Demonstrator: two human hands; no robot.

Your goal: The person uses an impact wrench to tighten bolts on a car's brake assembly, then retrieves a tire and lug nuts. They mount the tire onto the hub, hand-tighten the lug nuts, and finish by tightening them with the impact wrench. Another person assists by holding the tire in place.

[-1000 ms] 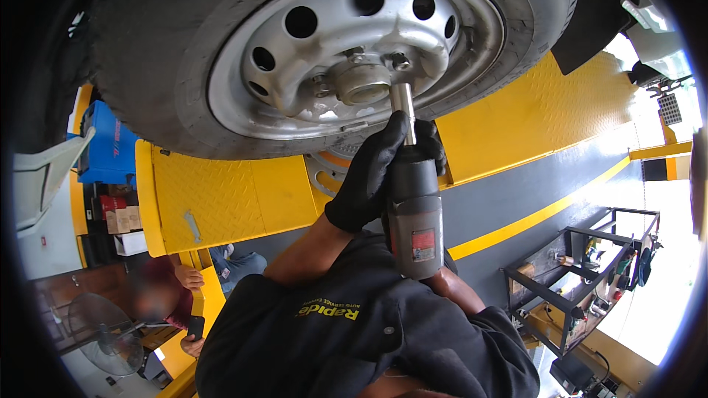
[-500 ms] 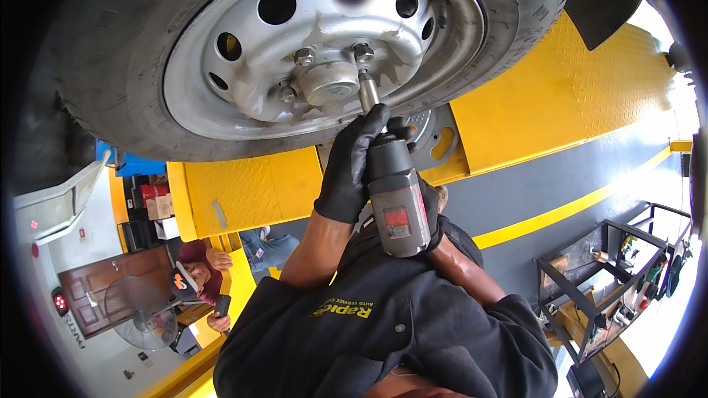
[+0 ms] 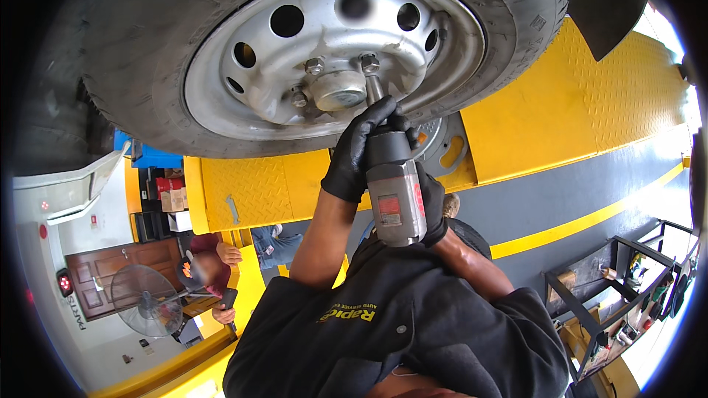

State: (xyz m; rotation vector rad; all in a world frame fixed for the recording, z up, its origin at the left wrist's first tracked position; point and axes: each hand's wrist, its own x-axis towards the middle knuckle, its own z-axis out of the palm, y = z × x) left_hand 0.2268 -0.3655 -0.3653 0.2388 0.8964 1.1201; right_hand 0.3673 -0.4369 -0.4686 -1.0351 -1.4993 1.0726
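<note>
A grey and black impact wrench (image 3: 397, 195) points up at a silver steel wheel (image 3: 258, 18). My left hand (image 3: 361, 147), in a black glove, is closed round its nose, just behind the socket (image 3: 375, 91). Partly hidden behind the tool's body, my gloved right hand (image 3: 435, 210) grips its handle. The socket's end meets the wheel beside the round center hub (image 3: 338, 91), close to a lug nut (image 3: 370, 64); what it is seated on is hidden. Another lug nut (image 3: 315, 65) and a third nut (image 3: 298, 96) show to the left. A black tire (image 3: 147, 81) surrounds the wheel.
Yellow lift platforms (image 3: 531, 118) lie beneath the tire. A black metal rack (image 3: 619, 287) with tools stands at the right. At the lower left are a fan (image 3: 146, 301) and another person (image 3: 210, 273) holding a dark object.
The whole view has shifted slightly, so the wheel and background sit farther right. Both hands keep their hold on the impact wrench, which remains against the wheel.
</note>
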